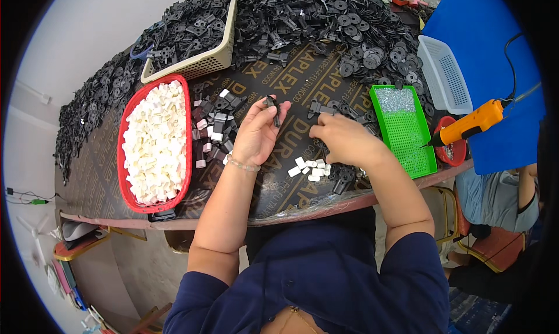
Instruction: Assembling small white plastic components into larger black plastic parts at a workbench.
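My left hand (pixel 260 131) is closed around a small black plastic part (pixel 272 109), held upright between thumb and fingers above the table. To its right, my right hand (pixel 348 137) reaches in palm down beside loose black parts (pixel 320 109). Its fingers are bent, with thumb and fingertips apart, and nothing shows between them. A little cluster of white plastic blocks (pixel 314 170) lies just below that hand. Black parts with white or pinkish blocks on them (pixel 218 124) are heaped left of my left hand.
A red basket (pixel 189 136) of white blocks stands left. Behind it is a cream basket (pixel 232 49) of black parts, beside large black heaps (pixel 291 20). Rightward are a green tray (pixel 402 139) of small metal pieces, an orange electric screwdriver (pixel 474 123), and a clear basket (pixel 445 72).
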The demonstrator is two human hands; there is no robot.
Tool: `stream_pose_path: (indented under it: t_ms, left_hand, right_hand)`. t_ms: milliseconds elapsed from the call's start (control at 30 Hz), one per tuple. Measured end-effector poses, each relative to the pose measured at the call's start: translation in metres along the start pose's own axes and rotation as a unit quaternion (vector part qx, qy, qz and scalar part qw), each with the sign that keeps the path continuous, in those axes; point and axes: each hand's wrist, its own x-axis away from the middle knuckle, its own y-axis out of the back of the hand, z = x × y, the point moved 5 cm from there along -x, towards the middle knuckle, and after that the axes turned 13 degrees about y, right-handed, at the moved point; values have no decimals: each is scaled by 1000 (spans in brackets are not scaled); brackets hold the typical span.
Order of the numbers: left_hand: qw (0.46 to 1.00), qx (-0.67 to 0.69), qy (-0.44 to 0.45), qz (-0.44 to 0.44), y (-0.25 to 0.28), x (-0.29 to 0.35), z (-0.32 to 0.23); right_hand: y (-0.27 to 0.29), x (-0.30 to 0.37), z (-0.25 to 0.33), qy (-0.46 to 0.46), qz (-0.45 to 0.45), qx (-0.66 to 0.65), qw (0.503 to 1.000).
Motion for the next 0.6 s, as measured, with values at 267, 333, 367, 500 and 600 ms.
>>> stream_pose_path:
  t_ms: [267,333,367,500,600]
  left_hand:
    - [999,-24,43,-13,1,-2,3]
    - [999,-26,42,-10,1,-3,4]
    - [999,-27,39,-9,0,-3,3]
    - [998,-54,29,6,-7,4,1]
    - [996,-75,40,7,-9,9,-1]
  right_hand:
    - [-29,-3,-21,-28,35,-42,998]
    - [-27,-4,-23,-42,31,-37,998]
    - [-24,-6,-24,-37,30,-55,997]
    - [22,-15,-14,18,-173,-52,983]
    - [52,-22,5,96,-305,-167,933]
